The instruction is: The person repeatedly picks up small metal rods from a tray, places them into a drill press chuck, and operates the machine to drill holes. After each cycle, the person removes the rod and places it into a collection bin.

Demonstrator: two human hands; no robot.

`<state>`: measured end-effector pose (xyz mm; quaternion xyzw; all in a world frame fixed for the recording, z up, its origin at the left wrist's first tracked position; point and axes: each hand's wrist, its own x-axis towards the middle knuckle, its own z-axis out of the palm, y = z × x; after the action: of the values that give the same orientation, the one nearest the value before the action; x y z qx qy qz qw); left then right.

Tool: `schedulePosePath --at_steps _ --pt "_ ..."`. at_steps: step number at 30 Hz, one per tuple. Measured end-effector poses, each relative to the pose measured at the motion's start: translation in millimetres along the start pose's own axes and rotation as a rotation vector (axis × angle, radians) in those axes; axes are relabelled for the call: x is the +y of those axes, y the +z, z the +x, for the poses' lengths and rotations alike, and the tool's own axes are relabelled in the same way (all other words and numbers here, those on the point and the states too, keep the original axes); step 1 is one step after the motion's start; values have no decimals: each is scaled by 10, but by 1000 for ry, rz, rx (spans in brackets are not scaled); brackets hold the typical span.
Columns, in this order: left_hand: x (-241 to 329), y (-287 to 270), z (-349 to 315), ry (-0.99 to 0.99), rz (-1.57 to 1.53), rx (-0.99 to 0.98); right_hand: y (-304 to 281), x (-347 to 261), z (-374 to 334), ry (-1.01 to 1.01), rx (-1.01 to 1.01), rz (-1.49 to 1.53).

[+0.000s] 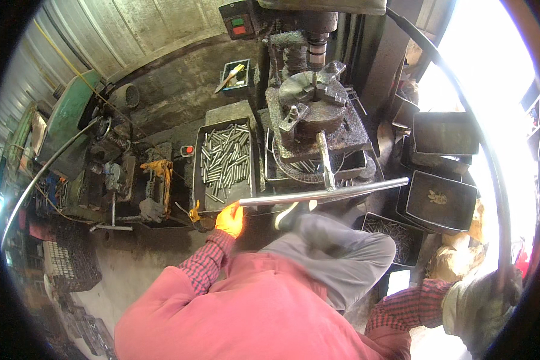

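My left hand, in an orange glove, is closed at the left end of a long bright metal bar. The bar runs crosswise in front of a round chuck, and a short shaft from the chuck reaches down to it. At the lower right my right hand, in a grey work glove, is wrapped round the lower end of a long curved dark lever; its fingers show only in part. Above the chuck is the drill press spindle.
A tray of short metal pins stands left of the chuck. Behind it lies a small blue box with a brush. Black bins stack at right, above another bin of dark pieces. An orange cloth hangs at left.
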<state>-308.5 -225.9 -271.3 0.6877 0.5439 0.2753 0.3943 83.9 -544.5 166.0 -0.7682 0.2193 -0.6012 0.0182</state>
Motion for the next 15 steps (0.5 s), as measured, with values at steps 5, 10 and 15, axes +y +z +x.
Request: schedulePosePath --at_steps 5,10,15 --pt "-229 40 -4 78 -29 121 3 158 -36 -324 249 -149" --pt "-288 49 -37 85 -14 154 112 379 -48 -535 369 -193" --pt "-195 -1 -43 83 46 133 453 600 -113 -537 393 -195"
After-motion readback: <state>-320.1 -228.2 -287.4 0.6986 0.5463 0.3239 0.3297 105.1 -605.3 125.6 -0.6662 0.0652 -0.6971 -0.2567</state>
